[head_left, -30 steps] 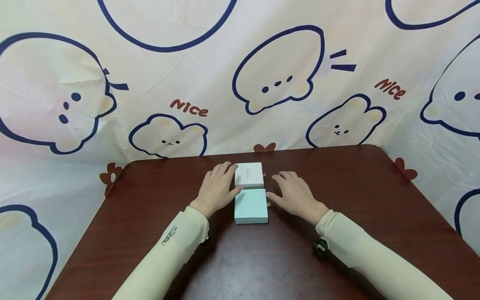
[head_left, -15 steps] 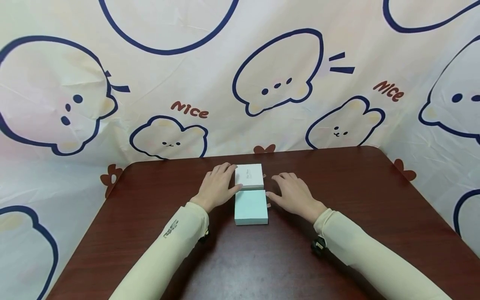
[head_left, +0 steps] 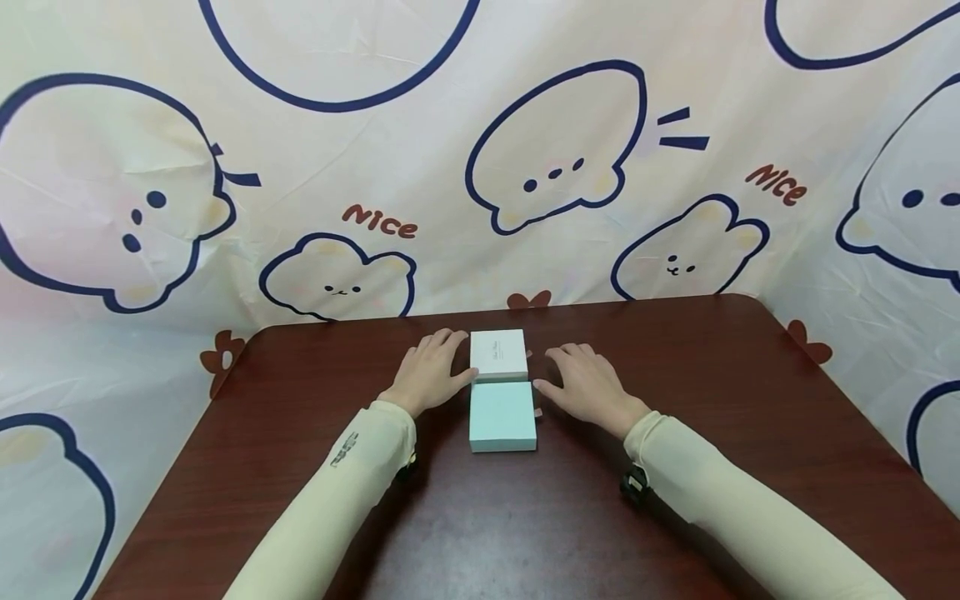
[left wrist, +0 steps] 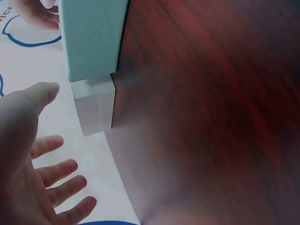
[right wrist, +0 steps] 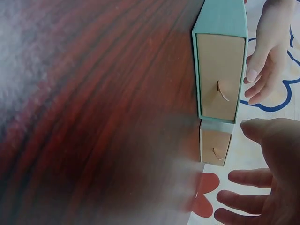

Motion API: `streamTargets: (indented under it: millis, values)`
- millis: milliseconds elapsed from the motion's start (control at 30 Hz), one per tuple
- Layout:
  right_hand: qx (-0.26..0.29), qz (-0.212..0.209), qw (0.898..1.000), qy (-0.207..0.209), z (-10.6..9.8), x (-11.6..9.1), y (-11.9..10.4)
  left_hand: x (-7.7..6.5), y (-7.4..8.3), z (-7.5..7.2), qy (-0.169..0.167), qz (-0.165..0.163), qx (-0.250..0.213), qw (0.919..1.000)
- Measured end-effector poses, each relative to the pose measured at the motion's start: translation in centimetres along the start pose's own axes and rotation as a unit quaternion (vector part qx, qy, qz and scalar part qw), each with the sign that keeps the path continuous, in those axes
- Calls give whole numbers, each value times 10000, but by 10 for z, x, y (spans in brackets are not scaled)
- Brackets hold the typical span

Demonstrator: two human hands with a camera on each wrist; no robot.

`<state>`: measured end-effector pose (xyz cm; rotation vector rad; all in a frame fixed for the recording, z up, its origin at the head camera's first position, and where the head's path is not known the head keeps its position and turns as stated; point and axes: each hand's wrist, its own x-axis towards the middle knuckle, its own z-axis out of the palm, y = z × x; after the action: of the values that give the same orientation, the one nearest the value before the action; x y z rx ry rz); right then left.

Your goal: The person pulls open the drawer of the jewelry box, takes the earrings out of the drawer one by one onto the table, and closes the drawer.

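Two small drawer boxes lie end to end on the table: a mint-green box [head_left: 502, 412] nearer me and a white box [head_left: 498, 353] with small printed lettering behind it. In the right wrist view, each box shows a tan drawer front [right wrist: 220, 75] with a short ribbon pull [right wrist: 222, 91]. My left hand [head_left: 431, 371] is at the left of the boxes, fingers spread, thumb tip close to where they meet. To their right is my right hand [head_left: 589, 385], fingers loosely bent, thumb beside the green box's far right corner. Neither hand holds anything.
The boxes lie on a dark reddish-brown wooden table [head_left: 315, 517]. A pale cloth [head_left: 450, 150] printed with cartoon animals and the word "Nice" hangs behind it and along both sides.
My left hand has drawn slightly left, its fingertips and thumb now off the white box's edge. The right hand stays nearly where it was, and the boxes have not moved on the table.
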<state>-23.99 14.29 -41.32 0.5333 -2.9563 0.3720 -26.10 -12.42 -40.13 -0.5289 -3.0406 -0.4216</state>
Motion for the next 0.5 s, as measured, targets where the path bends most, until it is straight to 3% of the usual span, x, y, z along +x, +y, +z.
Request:
streamTargets:
  millis: [500]
  values:
    - [160,143,9994,-255,-1,10,4,12,-3,6,-233,29,-229,9995]
